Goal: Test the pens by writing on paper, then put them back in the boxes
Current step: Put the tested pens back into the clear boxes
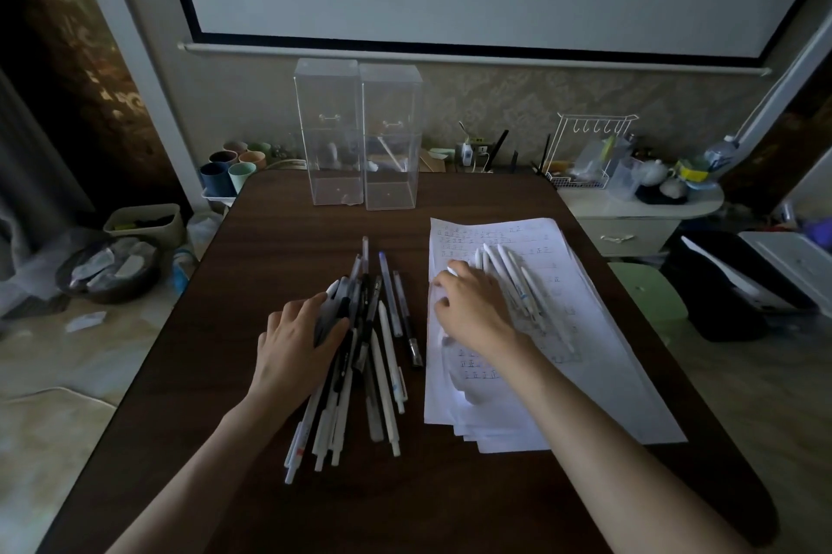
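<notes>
A pile of several black, white and clear pens point(373, 351) lies on the dark wooden table point(270, 238). My left hand point(292, 342) rests on the pile's left side, fingers curled round a few dark pens. A stack of white paper point(540, 373) with written marks lies to the right. On it lies a group of several white pens point(517, 278). My right hand point(472, 305) lies over these white pens, fingers bent on them. Two tall clear plastic boxes point(360, 134) stand upright side by side at the table's far edge.
Coloured cups point(234, 168) stand at the back left beyond the table. A white wire rack point(585, 152) and clutter sit on a side cabinet at the right. Bins point(130, 247) stand on the floor at the left. A projection screen hangs on the wall.
</notes>
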Demonstrator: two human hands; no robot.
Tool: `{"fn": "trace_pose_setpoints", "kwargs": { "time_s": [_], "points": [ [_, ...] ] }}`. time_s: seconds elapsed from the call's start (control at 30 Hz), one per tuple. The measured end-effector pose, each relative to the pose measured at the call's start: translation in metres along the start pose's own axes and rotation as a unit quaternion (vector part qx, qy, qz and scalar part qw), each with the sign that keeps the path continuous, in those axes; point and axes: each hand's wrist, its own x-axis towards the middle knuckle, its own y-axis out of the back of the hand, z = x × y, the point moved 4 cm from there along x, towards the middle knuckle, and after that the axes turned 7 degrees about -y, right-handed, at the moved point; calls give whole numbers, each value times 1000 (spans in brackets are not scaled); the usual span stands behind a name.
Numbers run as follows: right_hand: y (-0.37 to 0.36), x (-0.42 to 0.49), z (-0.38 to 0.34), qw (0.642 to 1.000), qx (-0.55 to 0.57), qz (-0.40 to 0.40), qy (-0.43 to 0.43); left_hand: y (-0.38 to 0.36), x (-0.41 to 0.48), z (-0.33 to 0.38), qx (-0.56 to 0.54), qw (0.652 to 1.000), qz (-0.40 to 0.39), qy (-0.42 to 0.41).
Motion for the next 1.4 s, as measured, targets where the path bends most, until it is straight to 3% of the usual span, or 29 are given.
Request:
{"fn": "trace_pose_setpoints", "kwargs": {
  "time_s": [0.23,0.37,0.5,0.67,0.77,0.87,1.07,1.17,1.4],
  "points": [
    [-4,-7,12,998,-53,31,2,4,0,0,-26,1000,-6,0],
    [-4,-12,-10,996,44,68,37,17,2,-6,-90,996,22,-3],
    [-14,-12,-35,990,139,-28,-19,33,2,-20,-115,991,64,21],
    [-17,5,-62,988,57,-69,-126,37,-2,-35,-89,991,92,32],
    [-26,18,-76,971,111,-123,-172,33,0,-40,-73,995,58,40],
    [-29,25,-79,960,182,-126,-172,31,2,-42,-60,997,34,25],
    [-19,24,-62,942,270,-120,-161,39,1,-48,-74,995,57,25],
    [-16,23,-53,922,332,-133,-149,42,0,-53,-84,993,71,34],
    [-2,15,-65,823,521,-149,-173,48,0,-65,-130,987,81,40]
  ]
}}
